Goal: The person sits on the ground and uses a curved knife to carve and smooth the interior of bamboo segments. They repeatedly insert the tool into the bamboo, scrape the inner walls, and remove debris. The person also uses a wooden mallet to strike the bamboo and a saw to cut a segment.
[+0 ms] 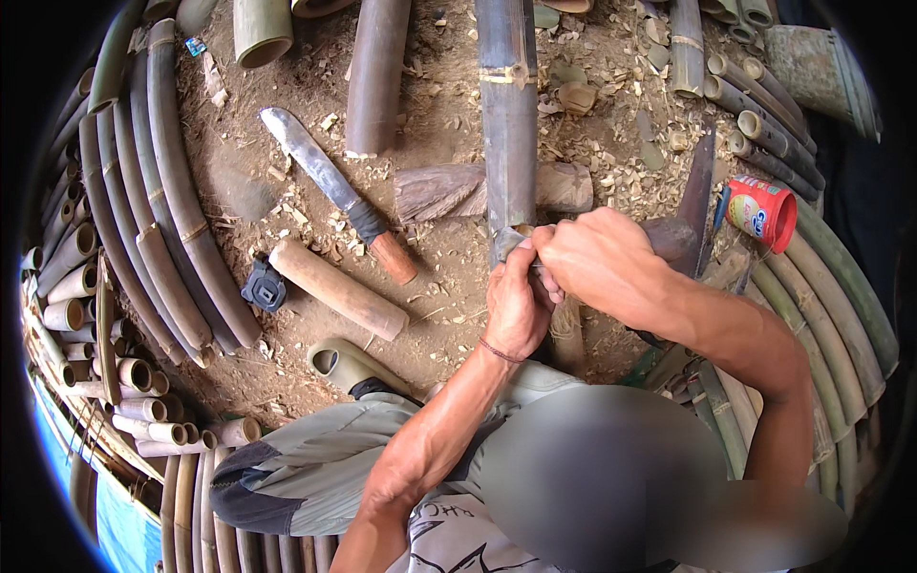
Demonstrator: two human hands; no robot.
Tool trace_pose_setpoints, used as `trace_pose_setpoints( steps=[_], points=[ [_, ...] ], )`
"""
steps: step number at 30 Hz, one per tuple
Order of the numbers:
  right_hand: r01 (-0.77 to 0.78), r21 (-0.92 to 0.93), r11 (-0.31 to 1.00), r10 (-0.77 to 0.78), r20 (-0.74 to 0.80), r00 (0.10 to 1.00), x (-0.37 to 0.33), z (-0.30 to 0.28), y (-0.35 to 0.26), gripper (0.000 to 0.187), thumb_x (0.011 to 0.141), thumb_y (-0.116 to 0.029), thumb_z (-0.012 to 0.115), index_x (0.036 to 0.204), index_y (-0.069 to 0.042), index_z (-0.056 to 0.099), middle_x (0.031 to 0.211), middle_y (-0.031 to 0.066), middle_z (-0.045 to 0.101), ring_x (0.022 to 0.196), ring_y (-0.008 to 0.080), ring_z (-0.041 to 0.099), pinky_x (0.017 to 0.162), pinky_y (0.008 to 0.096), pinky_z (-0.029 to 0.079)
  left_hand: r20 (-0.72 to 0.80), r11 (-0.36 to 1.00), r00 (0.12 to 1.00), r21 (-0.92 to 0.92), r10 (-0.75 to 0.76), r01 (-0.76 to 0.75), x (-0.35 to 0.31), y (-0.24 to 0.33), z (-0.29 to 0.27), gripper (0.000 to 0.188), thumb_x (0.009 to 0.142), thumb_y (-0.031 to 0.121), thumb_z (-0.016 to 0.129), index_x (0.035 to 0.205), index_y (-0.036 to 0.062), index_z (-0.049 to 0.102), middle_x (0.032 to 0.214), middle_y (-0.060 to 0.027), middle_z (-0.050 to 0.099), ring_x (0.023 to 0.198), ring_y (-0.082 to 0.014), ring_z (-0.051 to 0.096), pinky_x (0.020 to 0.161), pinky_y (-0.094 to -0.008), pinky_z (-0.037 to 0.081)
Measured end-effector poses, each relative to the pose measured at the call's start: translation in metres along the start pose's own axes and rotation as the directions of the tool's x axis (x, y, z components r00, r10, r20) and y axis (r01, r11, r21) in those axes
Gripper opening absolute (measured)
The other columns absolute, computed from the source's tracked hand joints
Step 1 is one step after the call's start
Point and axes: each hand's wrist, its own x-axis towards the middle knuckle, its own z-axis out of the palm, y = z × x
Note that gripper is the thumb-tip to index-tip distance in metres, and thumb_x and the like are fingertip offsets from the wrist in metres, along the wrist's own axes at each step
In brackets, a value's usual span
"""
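Both my hands meet at the near end of a long dark bamboo pole (508,143), which rests across a rough wooden block (439,194). My left hand (519,307) is closed, thumb up, around a small grey, crumpled-looking piece (507,243) against the pole's end; its kind is unclear. Pressed up beside it, my right hand (597,250) is closed in a fist or pinch, and what its fingers hold is hidden. To the left of the pole lies a machete (320,170) with a wooden handle. A short bamboo piece (339,289) is on the ground nearer to me.
A black tape measure (265,285) lies left of the short bamboo. On the right are a handsaw (700,191) and a red container (764,216). Cut bamboo (177,181) is stacked along both sides. Wood chips cover the dirt ground (449,286).
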Motion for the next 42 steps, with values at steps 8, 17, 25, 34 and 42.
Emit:
trace_pose_setpoints(
  steps=[8, 17, 25, 34, 42],
  points=[
    [0.182, -0.364, 0.913, -0.151, 0.110, 0.982, 0.054, -0.035, -0.010, 0.012, 0.078, -0.018, 0.068, 0.081, -0.009, 0.076, 0.077, 0.0099, 0.073, 0.070, 0.0252, 0.073, 0.059, 0.0368, 0.056, 0.328, 0.975, 0.934, -0.115, -0.143, 0.190, -0.007, 0.017, -0.033, 0.066, 0.101, 0.062, 0.030, 0.114, 0.0054, 0.061, 0.069, -0.0021, 0.058, 0.065, -0.0170, 0.058, 0.073, -0.0311, 0.049],
    [0.113, 0.545, 0.831, 0.103, -0.351, 0.931, -0.050, 0.103, 0.051, 0.026, 0.087, -0.017, 0.065, 0.112, -0.009, 0.066, 0.073, 0.0150, 0.067, 0.065, 0.0314, 0.065, 0.060, 0.0415, 0.047, 0.403, -0.978, 0.901, 0.063, -0.158, -0.200, -0.071, 0.128, -0.154, 0.044, 0.082, 0.019, 0.060, 0.123, 0.0028, 0.059, 0.118, -0.0129, 0.055, 0.116, -0.0296, 0.051, 0.099, -0.0487, 0.041],
    [-0.277, 0.646, 0.712, 0.697, -0.601, 0.392, -0.027, 0.222, 0.133, 0.051, 0.089, -0.012, 0.061, 0.137, -0.003, 0.046, 0.112, 0.0218, 0.058, 0.103, 0.0370, 0.060, 0.090, 0.0450, 0.047, 0.401, -0.931, 0.845, -0.061, -0.353, -0.360, -0.051, 0.169, -0.157, 0.050, 0.077, 0.026, 0.068, 0.123, 0.0096, 0.057, 0.115, -0.0127, 0.055, 0.114, -0.0276, 0.054, 0.105, -0.0463, 0.042],
    [-0.024, 0.834, 0.551, 0.735, -0.471, 0.488, -0.085, 0.293, -0.020, 0.054, 0.085, -0.010, 0.067, 0.134, 0.000, 0.050, 0.111, 0.0182, 0.061, 0.098, 0.0301, 0.063, 0.087, 0.0403, 0.051, 0.519, 0.118, 0.855, 0.847, 0.023, -0.518, -0.137, 0.140, -0.026, 0.070, 0.077, 0.040, 0.085, 0.127, 0.0014, 0.053, 0.109, -0.0069, 0.064, 0.102, -0.0174, 0.060, 0.091, -0.0351, 0.050],
    [-0.358, 0.859, 0.366, 0.869, -0.177, 0.462, -0.084, 0.394, -0.069, 0.082, 0.078, -0.036, 0.079, 0.143, -0.003, 0.042, 0.120, 0.0229, 0.058, 0.113, 0.0405, 0.057, 0.099, 0.0457, 0.044, 0.653, 0.077, 0.757, 0.757, -0.032, -0.649, -0.156, 0.094, 0.016, 0.069, 0.075, 0.024, 0.089, 0.130, 0.0035, 0.052, 0.119, -0.0075, 0.064, 0.112, -0.0193, 0.060, 0.100, -0.0377, 0.050]
  ],
)
